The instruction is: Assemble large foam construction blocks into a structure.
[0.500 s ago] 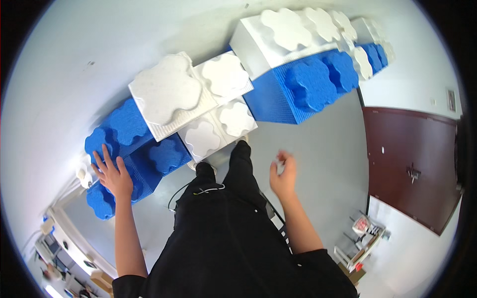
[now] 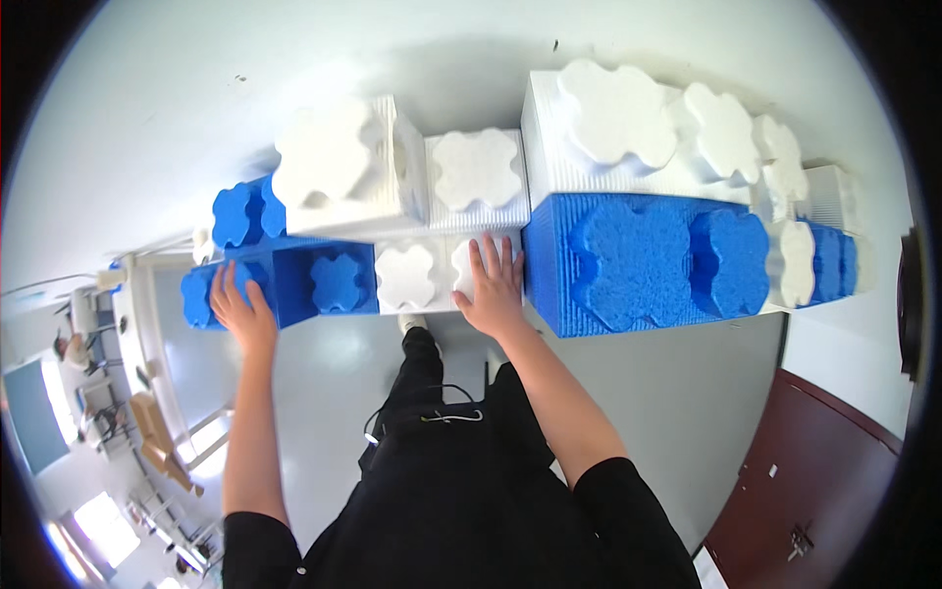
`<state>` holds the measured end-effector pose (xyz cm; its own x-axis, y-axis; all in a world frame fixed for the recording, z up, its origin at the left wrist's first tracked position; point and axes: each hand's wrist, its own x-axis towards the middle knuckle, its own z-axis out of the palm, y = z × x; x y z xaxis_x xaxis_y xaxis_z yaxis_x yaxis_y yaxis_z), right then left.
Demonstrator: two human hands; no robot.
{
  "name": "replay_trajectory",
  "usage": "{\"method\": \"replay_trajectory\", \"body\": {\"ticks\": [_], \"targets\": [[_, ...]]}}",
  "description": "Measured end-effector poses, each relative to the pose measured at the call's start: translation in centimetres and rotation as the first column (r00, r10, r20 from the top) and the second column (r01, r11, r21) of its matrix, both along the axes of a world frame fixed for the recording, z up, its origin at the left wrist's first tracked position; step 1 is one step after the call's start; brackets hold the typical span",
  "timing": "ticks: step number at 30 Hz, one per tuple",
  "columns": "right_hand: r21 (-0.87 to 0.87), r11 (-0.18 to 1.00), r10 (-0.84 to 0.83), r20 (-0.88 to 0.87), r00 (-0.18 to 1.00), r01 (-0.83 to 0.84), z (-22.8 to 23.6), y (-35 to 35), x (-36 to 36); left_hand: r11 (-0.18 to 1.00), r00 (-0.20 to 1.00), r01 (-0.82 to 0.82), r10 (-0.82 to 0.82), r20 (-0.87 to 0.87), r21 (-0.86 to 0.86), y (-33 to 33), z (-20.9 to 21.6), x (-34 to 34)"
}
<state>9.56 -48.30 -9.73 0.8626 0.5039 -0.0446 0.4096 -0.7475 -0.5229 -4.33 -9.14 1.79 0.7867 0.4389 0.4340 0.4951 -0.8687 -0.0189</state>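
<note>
Large foam building blocks with wavy, clover-shaped studs stand in rows along the wall. My left hand [image 2: 247,316] lies with spread fingers on a stud of a low blue block [image 2: 198,297] at the left end. On a stud of the low white block [image 2: 405,277], near its right end, my right hand [image 2: 497,293] rests flat, fingers apart. A taller white block [image 2: 329,157] stands behind, between the two hands. Right beside my right hand rises a tall blue block [image 2: 628,263]. Each hand touches a block without gripping it.
Behind the tall blue block is a long white block [image 2: 618,113]; more white and blue blocks continue right. The pale wall [image 2: 451,59] runs behind. Grey floor [image 2: 648,383] lies below, a dark red door [image 2: 814,481] at lower right, furniture and a cardboard box [image 2: 152,432] at left.
My view has turned to face the row of blocks. My right hand, free over the floor before, now rests on the low white block. My left hand stays on the blue blocks.
</note>
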Motion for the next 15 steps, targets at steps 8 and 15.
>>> {"method": "replay_trajectory", "body": {"ticks": [8,15], "targets": [[0.035,0.998,0.046,0.025,0.999,-0.047,-2.9,-1.1,-4.1,0.919,0.929,0.359,-0.337,0.151,-0.160,-16.9,9.8,3.4],[-0.006,0.999,0.042,0.217,0.975,-0.042,-1.4,-0.9,-2.4,0.868,0.834,0.465,-0.495,0.243,0.174,-14.9,7.1,10.0]]}}
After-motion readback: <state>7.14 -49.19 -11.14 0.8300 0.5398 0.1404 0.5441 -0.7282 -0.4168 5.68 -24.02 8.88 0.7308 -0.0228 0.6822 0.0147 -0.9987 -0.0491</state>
